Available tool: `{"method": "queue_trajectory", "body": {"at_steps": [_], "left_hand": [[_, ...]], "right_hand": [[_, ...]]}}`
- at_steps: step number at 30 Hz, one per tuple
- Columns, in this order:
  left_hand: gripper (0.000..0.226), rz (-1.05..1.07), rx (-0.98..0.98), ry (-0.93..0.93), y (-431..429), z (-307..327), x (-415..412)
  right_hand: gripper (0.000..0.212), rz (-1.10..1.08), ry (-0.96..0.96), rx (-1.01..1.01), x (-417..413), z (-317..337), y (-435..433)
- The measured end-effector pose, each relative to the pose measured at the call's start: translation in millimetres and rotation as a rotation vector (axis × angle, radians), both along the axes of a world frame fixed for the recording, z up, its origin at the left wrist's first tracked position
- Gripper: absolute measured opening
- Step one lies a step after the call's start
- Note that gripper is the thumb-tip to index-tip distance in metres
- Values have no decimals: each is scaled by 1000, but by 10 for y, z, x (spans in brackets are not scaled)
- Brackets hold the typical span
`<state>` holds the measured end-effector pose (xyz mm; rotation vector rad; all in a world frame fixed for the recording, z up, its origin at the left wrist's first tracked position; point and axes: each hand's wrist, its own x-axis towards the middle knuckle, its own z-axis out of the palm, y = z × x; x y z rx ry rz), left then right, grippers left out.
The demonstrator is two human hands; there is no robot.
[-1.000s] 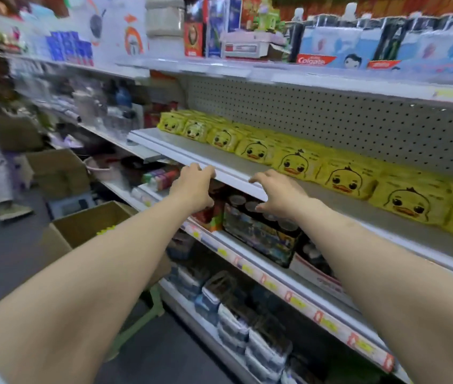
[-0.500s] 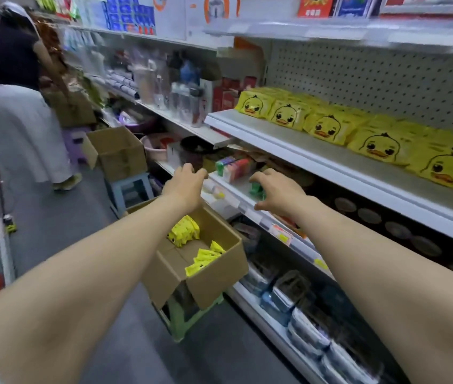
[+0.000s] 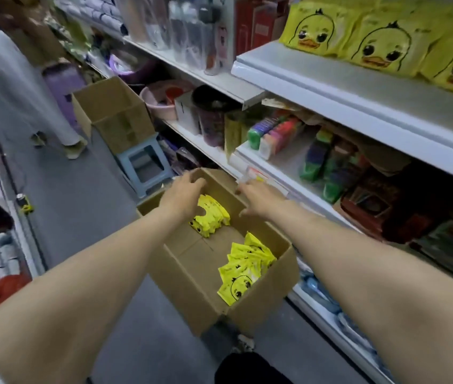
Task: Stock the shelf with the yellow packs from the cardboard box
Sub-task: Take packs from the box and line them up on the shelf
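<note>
A: Where did the camera sit?
B: On the person's head, facing forward and steeply down along both forearms. It was the only view.
A: How near was it?
B: Near. The arms ran up from the bottom edge to the left hand [image 3: 185, 195] and right hand [image 3: 258, 199] mid-frame, above the cardboard box [image 3: 264, 296]. The shelf [image 3: 330, 87] rose to the right of the right hand, bent by the wide lens.

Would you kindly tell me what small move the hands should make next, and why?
Probably lower the left hand and right hand onto the far bunch of yellow packs and grip it: both hover empty over the open cardboard box, and that bunch lies just beneath them.
</note>
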<state>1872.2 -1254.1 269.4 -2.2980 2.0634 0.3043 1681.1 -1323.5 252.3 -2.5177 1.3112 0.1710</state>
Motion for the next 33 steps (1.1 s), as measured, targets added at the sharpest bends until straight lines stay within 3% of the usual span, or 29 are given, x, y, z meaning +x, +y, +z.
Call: {"method": "queue_trajectory", "body": {"at_steps": [10,24,33], "left_hand": [[67,-45,230,59,-740,-974,693],[64,-407,545,74,-1548,-2541,1472],[66,-507,533,67,-1697,-3248,1558]], "right_hand": [[60,-99,97,227,487,-807,-537],[56,-638,180,608,644,-2063,-292],[48,-586,290,712,529,-2692,16]]}}
